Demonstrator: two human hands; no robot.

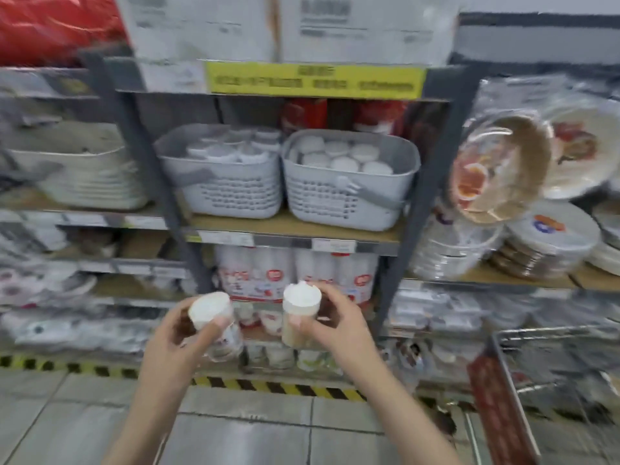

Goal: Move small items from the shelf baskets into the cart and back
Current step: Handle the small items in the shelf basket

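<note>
A: Hands first. Left hand [174, 333]?
B: Grip curled round a small jar [216, 325], white lid, tilted toward the camera, clear body with a label. Thumb lies on the lid's rim.

A: Right hand [330, 322]?
B: Same kind of hold. Fingers wrap a second jar [299, 315], upright, white lid on top, pale contents showing through. Both jars are up in the air in front of the lower shelves, just beside each other, not touching.

A: Baskets?
B: Two grey plastic ones, side by side on the middle shelf [292, 226], sitting near its front edge. Left basket [221, 182] holds white-lidded jars, blurred. Right basket [349, 186] holds more, lids up, packed in rows. Right one has its handle hanging down the front.

A: Cart?
B: Wire cart [553, 370] toward the bottom right corner of the view, red panel on its near end. Contents too blurred to call.

A: Anything else?
B: Yellow sign [315, 80] on the shelf edge above the baskets, text unreadable. Cardboard boxes [285, 25] on top. Wrapped plates [536, 182] on the rack to the right. Black-and-yellow hazard tape [275, 385] along the floor at the rack's base. Whole frame is motion-blurred.
</note>
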